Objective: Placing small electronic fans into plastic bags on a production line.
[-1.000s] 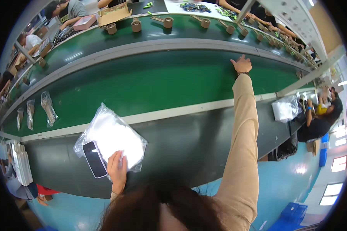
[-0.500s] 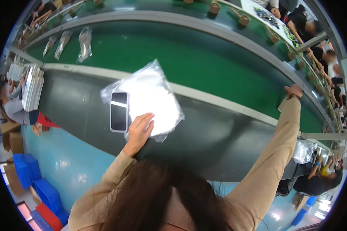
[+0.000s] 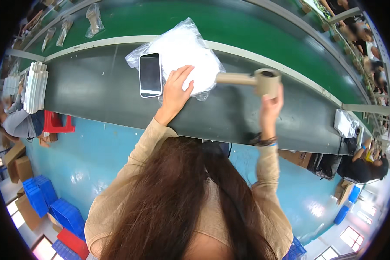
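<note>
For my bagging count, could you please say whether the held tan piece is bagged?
Unbagged: the tan piece in the right hand shows no wrapping.

No word, number or sign can be read, and a small row of dark marks (image 3: 77, 47) on the long, narrow, off-white rail (image 3: 112, 40) between the smooth green conveyor belt (image 3: 130, 19) and the dark grey, flat-topped desk (image 3: 95, 71) is too tiny to make out.

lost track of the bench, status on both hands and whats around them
Right hand gripping tan handled piece, slightly blurred. Left hand on clear plastic bags. Phone beside left hand, overlapping bags' left side.
</note>
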Demonstrator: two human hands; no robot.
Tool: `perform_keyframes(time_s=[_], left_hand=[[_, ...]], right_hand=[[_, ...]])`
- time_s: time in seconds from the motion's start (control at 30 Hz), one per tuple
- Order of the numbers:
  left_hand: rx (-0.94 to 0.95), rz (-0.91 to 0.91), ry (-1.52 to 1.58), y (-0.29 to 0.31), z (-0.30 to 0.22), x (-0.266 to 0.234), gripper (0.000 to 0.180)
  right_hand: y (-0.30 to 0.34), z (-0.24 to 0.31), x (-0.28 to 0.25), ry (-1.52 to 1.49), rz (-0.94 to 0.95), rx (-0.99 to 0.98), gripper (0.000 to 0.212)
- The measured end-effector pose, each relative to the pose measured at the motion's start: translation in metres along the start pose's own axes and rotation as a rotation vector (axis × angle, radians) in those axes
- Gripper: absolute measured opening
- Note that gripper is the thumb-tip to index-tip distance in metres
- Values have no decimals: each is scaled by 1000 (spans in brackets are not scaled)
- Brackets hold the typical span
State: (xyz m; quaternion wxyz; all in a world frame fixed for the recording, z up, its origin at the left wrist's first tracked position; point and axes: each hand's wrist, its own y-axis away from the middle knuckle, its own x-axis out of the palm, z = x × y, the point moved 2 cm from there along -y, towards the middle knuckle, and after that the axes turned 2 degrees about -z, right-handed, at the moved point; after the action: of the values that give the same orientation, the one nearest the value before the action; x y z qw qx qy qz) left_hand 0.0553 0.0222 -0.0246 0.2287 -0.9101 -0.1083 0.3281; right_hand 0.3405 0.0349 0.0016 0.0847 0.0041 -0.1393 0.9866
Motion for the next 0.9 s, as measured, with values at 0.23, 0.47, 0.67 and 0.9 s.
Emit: perform_keyframes(time_s=[0.23,0.47,0.67,0.9], left_hand=[[-126,97,224,-5,-16,-19,49],[-198,111,567,-22,-30,-39,52],[-111,141,460,-53,-40,-65,48],[98,138,209,-75,-47,-75,45]], right_hand=[[59,7,99,-72,22,49,68],[43,22,132,312,161,-279,69],[5,63,148,572,330,-477,64],[-36,71,165,952,590,-471,58]])
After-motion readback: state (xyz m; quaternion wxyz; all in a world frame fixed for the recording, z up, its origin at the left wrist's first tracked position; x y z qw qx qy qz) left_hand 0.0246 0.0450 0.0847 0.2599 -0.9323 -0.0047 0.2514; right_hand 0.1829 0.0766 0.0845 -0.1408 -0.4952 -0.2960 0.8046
